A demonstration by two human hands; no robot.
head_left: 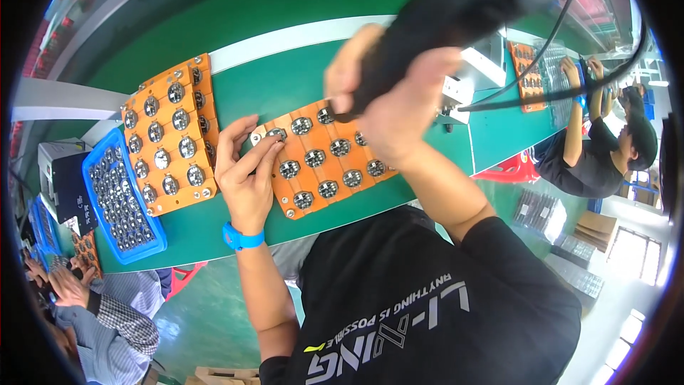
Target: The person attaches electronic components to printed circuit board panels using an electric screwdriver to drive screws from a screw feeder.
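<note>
On the green bench lies an orange fixture board (313, 178) carrying rows of round, dark-and-silver parts. The thumb and fingertips of my left hand (246, 175) are pinched together over a round part (275, 135) at the board's far left corner; the fingers partly hide it. My right hand (395, 110) is wrapped round a thick black corded power tool, probably an electric screwdriver (427, 28), tilted and smeared by motion. Its narrow end is down by another round part (325, 115) on the board's far edge. Whether the tip touches that part I cannot tell.
Left of the board, more loaded orange boards (167, 135) overlap in a stack. Beside them a blue tray (158, 242) holds many round parts. A black cable (563, 96) loops at the right. Co-workers sit at the right (595, 142) and lower left (107, 328).
</note>
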